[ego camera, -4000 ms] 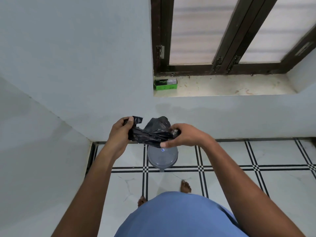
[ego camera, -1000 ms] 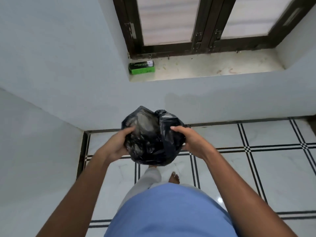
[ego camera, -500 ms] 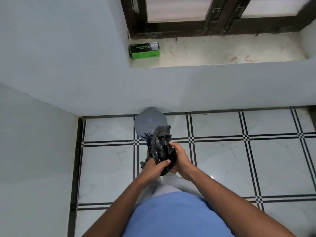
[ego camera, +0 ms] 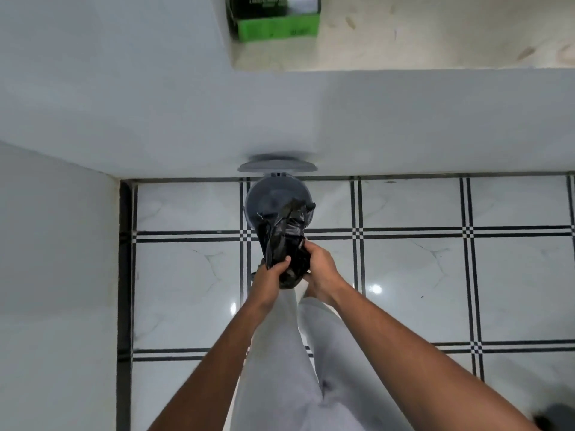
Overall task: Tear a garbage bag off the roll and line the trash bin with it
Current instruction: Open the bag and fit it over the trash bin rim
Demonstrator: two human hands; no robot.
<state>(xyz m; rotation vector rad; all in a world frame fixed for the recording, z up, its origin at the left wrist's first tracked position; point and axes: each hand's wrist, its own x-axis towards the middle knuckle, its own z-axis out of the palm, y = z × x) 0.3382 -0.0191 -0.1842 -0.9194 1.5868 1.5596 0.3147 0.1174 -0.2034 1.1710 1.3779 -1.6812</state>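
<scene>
Arms stretched down and forward, left hand (ego camera: 271, 276) and right hand (ego camera: 320, 269) both squeezing bunched black garbage bag (ego camera: 284, 241), its top poking over open gray trash bin (ego camera: 267, 200) by wall.

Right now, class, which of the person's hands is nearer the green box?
Right, narrowly. The right hand and left hand both clutch the bag, far below the box.

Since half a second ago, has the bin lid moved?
Yes. The bin lid has swung up and back against the wall, leaving the bin open; before, it covered the bin.
</scene>
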